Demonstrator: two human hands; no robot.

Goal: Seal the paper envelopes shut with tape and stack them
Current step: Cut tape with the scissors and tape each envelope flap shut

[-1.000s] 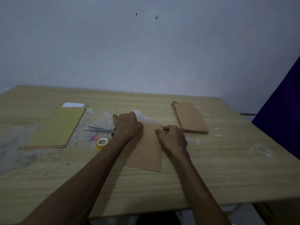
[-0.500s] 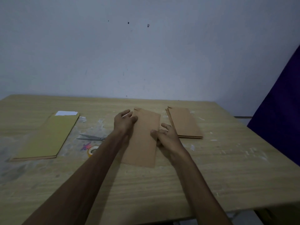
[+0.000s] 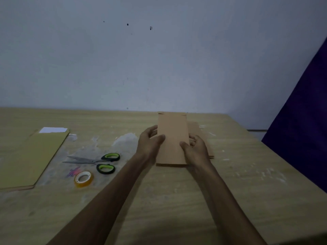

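A brown paper envelope (image 3: 172,137) is held up off the table, long side pointing away from me. My left hand (image 3: 150,144) grips its left edge, thumb on top. My right hand (image 3: 196,147) grips its right edge the same way. Behind and to the right of it, a stack of brown envelopes (image 3: 206,140) lies on the table, mostly hidden by the held envelope and my right hand. A roll of clear tape (image 3: 83,179) lies to the left.
Scissors with green-black handles (image 3: 99,160) lie beside the tape. A pile of yellow-green envelopes (image 3: 30,156) with a white sheet (image 3: 53,129) on its far end sits at the left. A dark purple cloth (image 3: 304,124) hangs at the right table edge. A wall stands behind the wooden table (image 3: 177,200).
Both hands took the envelope by its edges, lifted it off the table and carried it right, over the brown stack. The camera view shifted so scissors and tape show fully.
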